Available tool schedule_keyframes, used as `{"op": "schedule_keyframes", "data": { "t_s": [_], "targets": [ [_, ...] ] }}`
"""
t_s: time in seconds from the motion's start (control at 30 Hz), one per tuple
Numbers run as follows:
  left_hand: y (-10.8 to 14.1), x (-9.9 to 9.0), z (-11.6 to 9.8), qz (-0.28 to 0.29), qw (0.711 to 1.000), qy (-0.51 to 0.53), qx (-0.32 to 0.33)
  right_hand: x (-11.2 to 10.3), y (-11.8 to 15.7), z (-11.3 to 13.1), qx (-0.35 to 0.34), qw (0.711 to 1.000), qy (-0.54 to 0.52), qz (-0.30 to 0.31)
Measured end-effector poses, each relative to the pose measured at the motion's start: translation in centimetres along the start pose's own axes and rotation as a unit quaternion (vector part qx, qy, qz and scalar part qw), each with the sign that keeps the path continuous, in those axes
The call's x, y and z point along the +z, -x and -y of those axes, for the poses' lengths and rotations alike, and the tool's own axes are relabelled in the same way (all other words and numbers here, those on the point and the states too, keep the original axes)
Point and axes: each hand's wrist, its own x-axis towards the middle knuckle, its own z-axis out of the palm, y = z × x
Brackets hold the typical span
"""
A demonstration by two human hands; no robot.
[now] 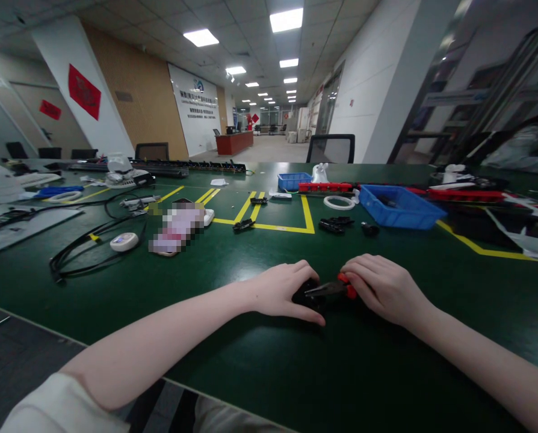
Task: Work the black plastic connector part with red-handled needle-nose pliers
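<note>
Our left hand (280,294) curls fingers on small black piece (301,294), lower half of frame, just right of middle, seemingly for keeping it steady. Our right hand (381,287) grasps red-handled, long-nosed metal pliers (327,289); nose points left at piece, contact we cannot tell. Rectangular blue plastic tray (404,219), right of frame, stands perhaps for collecting parts.

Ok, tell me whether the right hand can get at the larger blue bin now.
Probably yes: the larger blue bin sits ahead of the right hand, and nothing seems to stand directly between them. The hand holds red-handled pliers, though, so it isn't fully free.
</note>
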Motion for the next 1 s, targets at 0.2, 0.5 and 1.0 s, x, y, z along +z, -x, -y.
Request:
{"op": "schedule_keyframes", "data": {
  "t_s": [0.2, 0.5, 1.0],
  "targets": [
    [0.1, -0.09, -0.04, 0.0, 1.0, 0.0, -0.006, -0.17, 0.16, -0.29, -0.002, 1.0, -0.001, -0.007],
    [0.13, -0.15, 0.02, -0.001, 1.0, 0.007, -0.005, -0.09, -0.15, 0.01, -0.003, 1.0, -0.006, 0.0],
    [0.09, -0.13, -0.08, 0.004, 1.0, 0.004, -0.008, -0.46, -0.06, -0.37, -0.001, 1.0, 0.002, 0.009]
  ]
}}
